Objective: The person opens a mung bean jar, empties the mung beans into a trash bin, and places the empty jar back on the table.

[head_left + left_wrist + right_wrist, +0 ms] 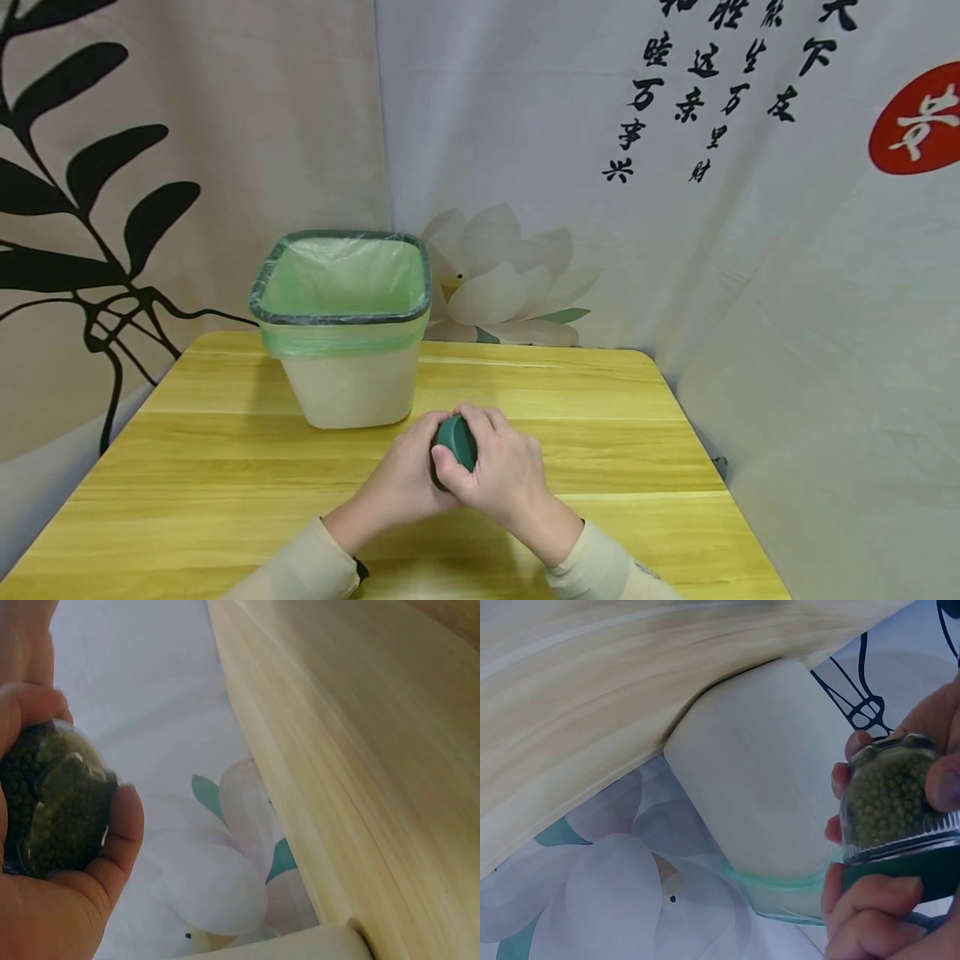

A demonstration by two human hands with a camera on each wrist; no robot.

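Observation:
A small clear jar of green beans or pellets [71, 814] [891, 796] is held up between both hands, over the near half of the table. Its dark green lid [459, 440] [930, 871] shows between the hands in the head view. The left hand [408, 482] [64, 911] is wrapped round the glass body, its fingers curled against the side. On the lid end, the right hand [506, 471] [874, 919] grips with bent fingers and thumb. Much of the jar is hidden by the hands in the head view.
A pale bin [352, 387] [769, 765] with a green liner bag folded over its rim stands on the wooden table [622, 433], beyond the hands and to the left. Printed cloth [517, 125] hangs behind the table and along its right side.

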